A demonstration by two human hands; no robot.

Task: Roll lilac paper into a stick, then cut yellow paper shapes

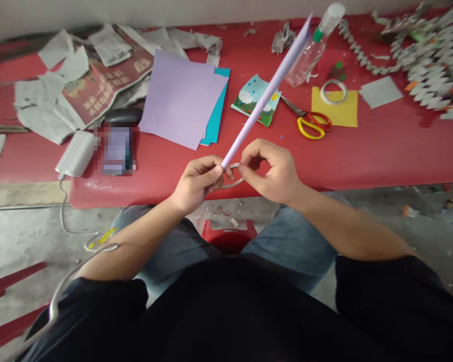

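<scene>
My left hand is closed around the lower end of a rolled lilac paper tube, which slants up and away to the right. Just beneath the tube's end is a thin whitish ring, which looks like a roll of tape; the left fingers touch it and partly cover it. My right hand pinches at the ring's right edge with thumb and forefinger. Whether it grips the ring itself or a loose end of tape is too small to tell. Flat lilac sheets lie beyond the left hand, over turquoise paper.
Scissors, a tape roll on yellow paper, a painted card and a clear bottle lie or stand beyond my hands. Newspapers, a phone and a cabled white power bank are left; folded-paper chains right.
</scene>
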